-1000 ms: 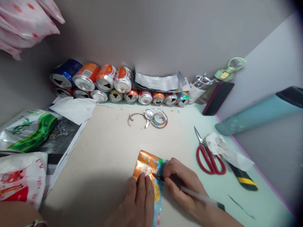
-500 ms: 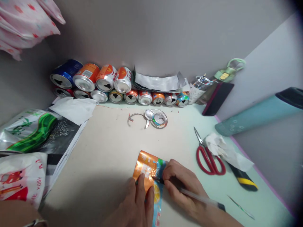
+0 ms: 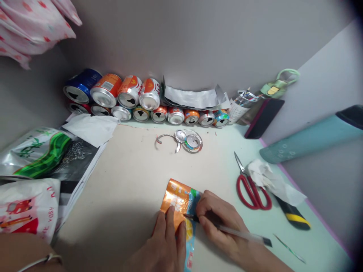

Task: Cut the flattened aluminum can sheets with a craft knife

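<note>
A flattened piece of drink can [image 3: 178, 189], orange on one side and blue with a printed fruit slice on the other, lies on the pale board. My left hand [image 3: 166, 243] rests on its lower left part, fingers stretched out and pressing it down. A pen with a clear barrel and dark end [image 3: 238, 232] sits in the closed fingers of my right hand [image 3: 219, 219]. Its tip touches the sheet near the middle, just right of my left fingertips. The lower part of the sheet is partly covered by my left hand.
Red-handled scissors [image 3: 252, 192], crumpled tissue [image 3: 261, 173], a black-and-yellow handle [image 3: 296, 219] and a thin tool [image 3: 289, 247] lie at right. Cut can rims [image 3: 193, 142] lie beyond the sheet. Stacked cans [image 3: 130, 92] line the wall; a teal bottle [image 3: 309, 136] leans right.
The whole view has shifted slightly to the right. The pen tip stays on nearly the same spot of the sheet, and both hands keep their hold with little movement.
</note>
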Motion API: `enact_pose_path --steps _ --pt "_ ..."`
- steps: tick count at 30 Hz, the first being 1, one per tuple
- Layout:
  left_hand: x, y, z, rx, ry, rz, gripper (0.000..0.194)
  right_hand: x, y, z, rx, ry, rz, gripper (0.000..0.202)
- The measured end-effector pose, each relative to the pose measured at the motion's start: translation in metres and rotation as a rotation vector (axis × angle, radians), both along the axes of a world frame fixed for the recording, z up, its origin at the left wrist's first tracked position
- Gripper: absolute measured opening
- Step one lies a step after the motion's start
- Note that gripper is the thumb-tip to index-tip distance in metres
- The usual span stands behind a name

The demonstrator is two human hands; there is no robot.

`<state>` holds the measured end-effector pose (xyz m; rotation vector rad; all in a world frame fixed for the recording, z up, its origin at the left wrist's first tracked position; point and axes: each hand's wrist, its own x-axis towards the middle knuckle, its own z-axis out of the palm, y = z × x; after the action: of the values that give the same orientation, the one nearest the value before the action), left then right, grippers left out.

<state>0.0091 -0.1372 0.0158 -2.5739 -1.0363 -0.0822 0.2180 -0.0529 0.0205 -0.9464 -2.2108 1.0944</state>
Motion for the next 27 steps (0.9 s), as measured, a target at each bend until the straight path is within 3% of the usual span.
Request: enact_pose_path --steps 21,27 --pt "-0.008 0.001 -0.018 0.070 0.084 -0.110 0.041 0.004 0.002 0.004 -0.055 -0.003 0.080 0.018" --pt "0.001 -0.001 -0.015 -0.020 0.001 -0.009 0.026 0.002 0.000 -0.001 -0.001 -0.011 0.039 0.017"
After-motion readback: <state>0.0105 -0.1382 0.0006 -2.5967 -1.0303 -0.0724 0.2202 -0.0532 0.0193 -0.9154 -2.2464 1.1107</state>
